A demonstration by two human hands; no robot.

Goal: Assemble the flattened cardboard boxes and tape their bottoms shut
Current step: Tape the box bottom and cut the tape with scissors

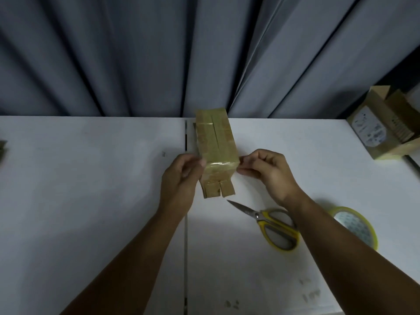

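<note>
A small cardboard box [214,142] stands upside down on the white table [91,178], its closed bottom flaps facing up with a seam down the middle. A strip of clear tape [221,164] runs across the box's near edge. My left hand [181,178] pinches the tape's left end against the box's left side. My right hand [266,171] pinches the tape's right end at the box's right corner. The box's open flaps splay on the table toward me.
Yellow-handled scissors [272,226] lie shut just right of my right forearm. A roll of clear tape [354,226] lies flat further right. Another assembled cardboard box [386,126] stands at the table's far right edge. Flattened cardboard [2,148] shows at the left edge. Grey curtains hang behind.
</note>
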